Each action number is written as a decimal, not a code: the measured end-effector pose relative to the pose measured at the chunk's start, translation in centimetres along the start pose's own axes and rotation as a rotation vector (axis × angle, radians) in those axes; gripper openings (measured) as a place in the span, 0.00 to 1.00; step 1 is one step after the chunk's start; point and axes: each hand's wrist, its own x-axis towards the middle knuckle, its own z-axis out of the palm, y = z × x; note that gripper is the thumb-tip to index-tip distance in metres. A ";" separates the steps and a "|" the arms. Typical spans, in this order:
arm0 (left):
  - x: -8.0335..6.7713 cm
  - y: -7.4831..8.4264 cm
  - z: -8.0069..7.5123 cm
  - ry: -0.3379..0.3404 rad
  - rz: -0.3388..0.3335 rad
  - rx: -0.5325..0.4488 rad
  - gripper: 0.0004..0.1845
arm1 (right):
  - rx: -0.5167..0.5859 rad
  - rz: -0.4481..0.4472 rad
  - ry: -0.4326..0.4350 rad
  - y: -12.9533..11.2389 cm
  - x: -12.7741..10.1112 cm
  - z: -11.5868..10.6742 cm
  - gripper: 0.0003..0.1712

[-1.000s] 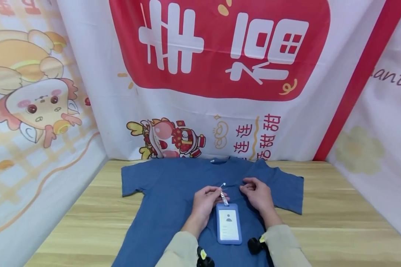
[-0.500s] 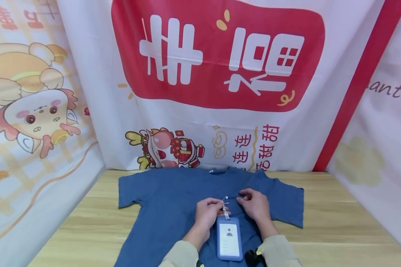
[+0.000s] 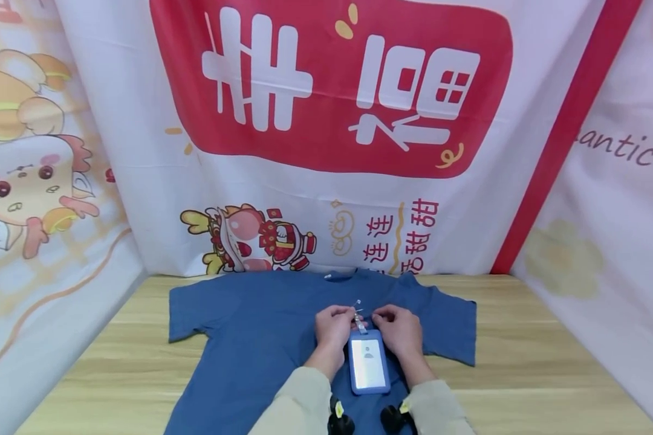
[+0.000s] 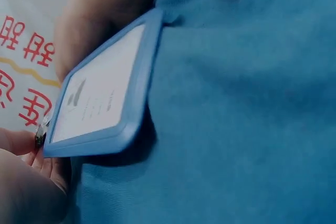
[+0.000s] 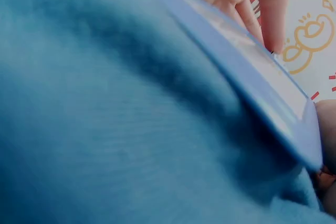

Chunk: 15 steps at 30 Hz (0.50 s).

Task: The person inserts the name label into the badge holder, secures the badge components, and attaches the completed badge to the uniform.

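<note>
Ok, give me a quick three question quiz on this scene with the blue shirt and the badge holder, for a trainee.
1. True or false: the blue T-shirt lies spread flat on the wooden table.
2. What rests on the shirt between the left hand and the right hand? A) a badge holder B) a pair of scissors C) a phone charger
3. Fill in: both hands meet at the badge holder's metal ____, at its top end.

Key: 1 true; 2 A; 3 clip.

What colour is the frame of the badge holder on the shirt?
Blue, lighter than the shirt; the badge holder shows best in the left wrist view.
</note>
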 end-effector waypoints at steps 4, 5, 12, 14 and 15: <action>0.6 -0.3 -0.6 0.032 0.005 0.025 0.09 | -0.001 -0.019 -0.010 -0.5 0.1 0.4 0.07; 0.7 -0.4 -0.7 0.028 0.010 0.030 0.09 | -0.005 -0.016 -0.011 -0.5 0.1 0.4 0.07; 0.7 -1.0 -0.8 0.035 0.035 0.026 0.08 | -0.009 0.005 -0.021 -0.2 0.0 0.0 0.05; 0.6 -1.1 -0.7 0.040 0.037 0.031 0.09 | -0.003 0.006 -0.024 -0.2 -0.1 -0.1 0.05; 0.6 -1.0 -0.7 0.038 0.042 0.031 0.09 | -0.001 0.001 -0.021 -0.2 -0.1 -0.1 0.05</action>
